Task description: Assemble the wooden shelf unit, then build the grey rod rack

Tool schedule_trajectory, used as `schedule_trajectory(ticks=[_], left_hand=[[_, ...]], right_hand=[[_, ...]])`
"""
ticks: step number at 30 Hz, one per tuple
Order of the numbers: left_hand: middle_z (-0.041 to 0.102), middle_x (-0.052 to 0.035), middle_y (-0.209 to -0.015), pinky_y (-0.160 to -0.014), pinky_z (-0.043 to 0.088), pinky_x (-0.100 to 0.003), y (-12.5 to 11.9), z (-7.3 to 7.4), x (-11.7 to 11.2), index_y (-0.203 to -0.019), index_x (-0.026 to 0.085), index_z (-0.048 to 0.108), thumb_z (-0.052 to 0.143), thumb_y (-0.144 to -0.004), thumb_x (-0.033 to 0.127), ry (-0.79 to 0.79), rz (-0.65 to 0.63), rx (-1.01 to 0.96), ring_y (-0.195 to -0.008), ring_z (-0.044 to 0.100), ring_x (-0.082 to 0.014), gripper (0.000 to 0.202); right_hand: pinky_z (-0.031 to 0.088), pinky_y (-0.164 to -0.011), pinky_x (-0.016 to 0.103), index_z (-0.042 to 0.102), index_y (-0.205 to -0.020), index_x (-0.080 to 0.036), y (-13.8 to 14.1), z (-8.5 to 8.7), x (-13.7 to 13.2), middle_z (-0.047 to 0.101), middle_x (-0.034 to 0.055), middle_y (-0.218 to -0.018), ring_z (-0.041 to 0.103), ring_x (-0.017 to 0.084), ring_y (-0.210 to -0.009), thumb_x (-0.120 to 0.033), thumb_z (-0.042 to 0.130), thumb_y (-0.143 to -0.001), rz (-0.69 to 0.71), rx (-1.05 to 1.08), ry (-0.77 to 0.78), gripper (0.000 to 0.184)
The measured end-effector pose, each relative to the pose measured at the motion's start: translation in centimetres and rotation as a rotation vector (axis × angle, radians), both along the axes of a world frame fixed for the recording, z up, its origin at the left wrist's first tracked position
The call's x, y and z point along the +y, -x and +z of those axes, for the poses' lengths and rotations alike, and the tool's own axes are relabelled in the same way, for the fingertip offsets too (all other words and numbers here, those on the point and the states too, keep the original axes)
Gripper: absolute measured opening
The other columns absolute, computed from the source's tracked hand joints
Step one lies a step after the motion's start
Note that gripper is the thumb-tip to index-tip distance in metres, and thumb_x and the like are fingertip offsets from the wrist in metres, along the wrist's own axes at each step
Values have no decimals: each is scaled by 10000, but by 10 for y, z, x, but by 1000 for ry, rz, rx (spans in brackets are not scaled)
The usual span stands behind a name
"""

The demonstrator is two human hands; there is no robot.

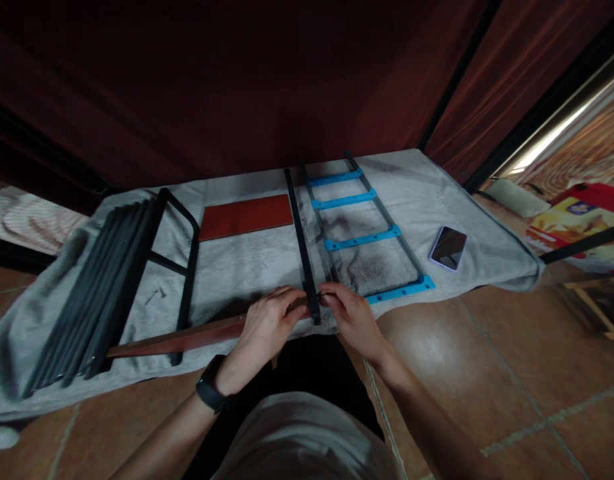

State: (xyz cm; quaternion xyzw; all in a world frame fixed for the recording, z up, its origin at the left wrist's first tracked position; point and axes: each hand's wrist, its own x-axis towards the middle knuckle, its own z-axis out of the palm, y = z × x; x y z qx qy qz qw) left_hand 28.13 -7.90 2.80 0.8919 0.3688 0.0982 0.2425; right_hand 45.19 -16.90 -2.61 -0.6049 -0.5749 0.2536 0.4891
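So, going left to right: a bunch of black tubes (99,287) is laid side by side at the far left on a grey cloth (237,267), and right beside them a black frame (187,287) with a crossbar is set down flat. A long reddish-brown strip (187,338) is stretched along the near edge, laid across the frame's near end and reaching over to the hands. Behind it, an orange-red panel (245,217) is parked between the frame and a dark bar (300,240). The strip's right end is gripped by the left hand (271,317), thumb and fingers closed on it just beside the bar, with a black wristband (211,387) worn on that wrist. The bar's near end is flanked by both hands. On its other side, the right hand (354,313) is held with thumb and fingertips drawn in close to the bar; whether anything is pinched there can't really be made out. Next up, a rack with blue rungs (363,239) is laid flat, then a phone (448,248) is left face up, and a red-and-yellow package (577,213) can be seen beyond the cloth, far right.
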Motion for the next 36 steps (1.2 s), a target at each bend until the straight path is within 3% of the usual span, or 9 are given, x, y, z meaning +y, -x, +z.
schedule_trajectory(ticks=[9, 19, 27, 36], left_hand=[[729, -22, -1032, -797, 515, -301, 1, -4, -1, -1054, 245, 711, 559, -909, 217, -39, -6, 24, -952, 681, -210, 212], [739, -29, -1046, -825, 514, -327, -3, -1, -1, -1048, 244, 707, 564, -898, 202, -54, 31, 54, -956, 680, -223, 211], [741, -23, -1087, -829, 519, -327, -1, -4, 1, -1072, 254, 708, 558, -906, 245, -17, 35, 44, -969, 688, -223, 224], [739, -24, -1078, -849, 529, -339, 0, -5, 3, -1057, 252, 704, 552, -904, 257, -7, 26, 29, -983, 690, -227, 215]], right_hand=[[557, -815, 307, 676, -1126, -252, 7, -2, 1, 743, 30, -1008, 707, 171, -888, -267, 480, -987, -86, 69, 12, 241], [537, -939, 333, 640, -1226, -261, 10, -15, -1, 709, 43, -1176, 668, 173, -1077, -261, 468, -979, -92, 151, -13, 301], [548, -849, 312, 683, -1083, -263, 11, -22, 3, 728, 23, -1016, 691, 167, -922, -330, 521, -964, -141, 292, 2, 212], [521, -760, 276, 689, -1027, -253, 14, -21, 2, 722, 13, -910, 682, 160, -834, -340, 501, -978, -194, 215, -24, 213]])
